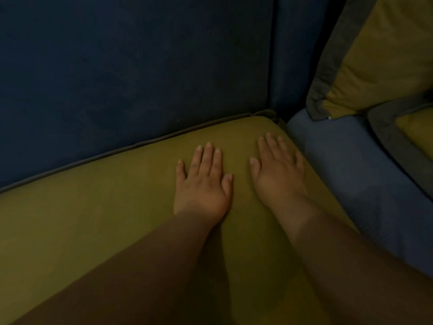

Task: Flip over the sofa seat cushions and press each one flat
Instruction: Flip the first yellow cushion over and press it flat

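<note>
An olive-green seat cushion point(98, 207) lies flat on the sofa, with dark piping along its back edge. Both my hands rest palm down on its far right part, fingers spread. My left hand point(202, 181) lies a little left of the middle. My right hand point(277, 170) lies close to the cushion's right edge and rear corner. Neither hand holds anything. My forearms cover the cushion's near right part.
The dark blue sofa backrest point(128, 66) rises behind the cushion. To the right is a blue armrest or sofa section point(351, 174). On it lie two olive pillows with grey borders, one large point(379, 55) and one at the frame's right edge point(414, 134).
</note>
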Demonstrator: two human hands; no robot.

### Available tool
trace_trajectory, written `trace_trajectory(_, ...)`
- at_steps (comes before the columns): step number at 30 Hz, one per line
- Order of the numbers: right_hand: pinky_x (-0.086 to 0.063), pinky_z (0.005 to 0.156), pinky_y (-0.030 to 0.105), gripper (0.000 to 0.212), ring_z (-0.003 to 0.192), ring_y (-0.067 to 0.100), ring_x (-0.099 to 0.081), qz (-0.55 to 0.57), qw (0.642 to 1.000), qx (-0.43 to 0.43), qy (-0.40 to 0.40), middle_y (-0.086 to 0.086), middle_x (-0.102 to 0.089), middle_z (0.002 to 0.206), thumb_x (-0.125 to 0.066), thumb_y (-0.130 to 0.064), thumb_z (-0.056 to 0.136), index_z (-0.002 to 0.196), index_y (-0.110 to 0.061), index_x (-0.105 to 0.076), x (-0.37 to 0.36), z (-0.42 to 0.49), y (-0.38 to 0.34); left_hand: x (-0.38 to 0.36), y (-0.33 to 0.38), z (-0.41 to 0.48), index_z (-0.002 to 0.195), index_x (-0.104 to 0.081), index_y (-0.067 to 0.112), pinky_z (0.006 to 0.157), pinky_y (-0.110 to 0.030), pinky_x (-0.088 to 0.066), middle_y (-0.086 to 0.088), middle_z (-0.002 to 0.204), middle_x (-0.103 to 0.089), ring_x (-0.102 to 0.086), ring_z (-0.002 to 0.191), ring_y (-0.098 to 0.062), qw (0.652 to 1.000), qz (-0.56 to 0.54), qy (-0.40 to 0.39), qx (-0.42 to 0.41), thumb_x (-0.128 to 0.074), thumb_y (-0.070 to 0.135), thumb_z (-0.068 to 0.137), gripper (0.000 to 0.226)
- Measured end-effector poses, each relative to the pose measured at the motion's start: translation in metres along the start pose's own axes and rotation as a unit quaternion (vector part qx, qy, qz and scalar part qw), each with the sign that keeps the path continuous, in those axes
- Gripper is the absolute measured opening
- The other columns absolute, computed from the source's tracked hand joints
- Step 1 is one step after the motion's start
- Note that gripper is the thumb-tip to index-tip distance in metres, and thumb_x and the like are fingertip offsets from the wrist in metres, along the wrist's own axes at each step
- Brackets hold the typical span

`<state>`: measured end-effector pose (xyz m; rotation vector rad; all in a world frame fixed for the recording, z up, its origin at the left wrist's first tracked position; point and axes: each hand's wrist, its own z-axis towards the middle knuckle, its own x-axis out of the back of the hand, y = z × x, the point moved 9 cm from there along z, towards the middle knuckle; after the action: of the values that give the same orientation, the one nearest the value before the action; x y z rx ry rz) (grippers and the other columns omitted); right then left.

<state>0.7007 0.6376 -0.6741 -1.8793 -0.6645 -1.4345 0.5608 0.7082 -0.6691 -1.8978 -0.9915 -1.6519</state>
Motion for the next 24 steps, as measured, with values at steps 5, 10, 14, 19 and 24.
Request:
trace_trajectory(5,0.000,0.119,0.049,0.060,0.149,0.016,0.007,0.002,0.999,0.004,-0.036,-0.004,0.009,0.163,-0.014,-0.047,0.102,0.155,-0.024,0.000,0.004,-0.005,-0.002,0.003,0.001,0.000,0.153,0.005,0.025,0.118,-0.050,0.002,0.005,0.161,0.015,0.015,0.146,-0.013,0.999,-0.001,-0.031,0.010,-0.009,0.051,0.099,0.062)
trace_trajectory(10,0.005,0.118,0.052,0.063,0.149,0.017,0.009,0.035,0.995,0.013,0.098,0.000,0.011,0.163,-0.021,-0.045,0.102,0.155,-0.021,0.001,0.053,-0.044,-0.004,0.047,0.012,-0.028,0.152,0.009,0.025,0.119,-0.047,0.006,0.005,0.158,0.022,0.024,0.144,-0.011,0.997,-0.049,0.057,-0.027,-0.002,0.053,0.097,0.063)
trace_trajectory(14,0.004,0.119,0.048,0.063,0.148,0.015,0.012,0.011,0.999,0.035,0.016,-0.004,0.018,0.159,-0.015,-0.048,0.101,0.154,-0.023,0.007,0.026,-0.091,0.002,0.015,0.019,-0.078,0.152,0.011,0.027,0.118,-0.046,0.009,0.007,0.156,0.026,0.028,0.142,-0.011,0.999,-0.025,0.015,-0.036,0.010,0.057,0.088,0.071)
trace_trajectory(19,0.009,0.118,0.050,0.062,0.146,0.014,0.020,-0.007,0.998,0.029,-0.058,-0.003,0.020,0.161,-0.014,-0.048,0.102,0.154,-0.023,0.009,0.008,-0.093,-0.005,-0.006,0.017,-0.081,0.151,0.012,0.027,0.118,-0.047,0.008,0.006,0.158,0.023,0.024,0.143,-0.012,1.000,-0.016,-0.004,-0.021,0.016,0.058,0.083,0.075)
trace_trajectory(24,0.011,0.116,0.048,0.062,0.146,0.014,0.019,0.019,0.995,0.096,0.035,-0.005,0.023,0.157,-0.008,-0.047,0.099,0.153,-0.023,0.009,0.020,-0.122,-0.048,0.006,-0.015,-0.107,0.150,0.009,0.026,0.118,-0.047,0.008,0.005,0.159,0.018,0.022,0.144,-0.012,0.998,-0.035,0.050,0.006,0.006,0.056,0.089,0.067)
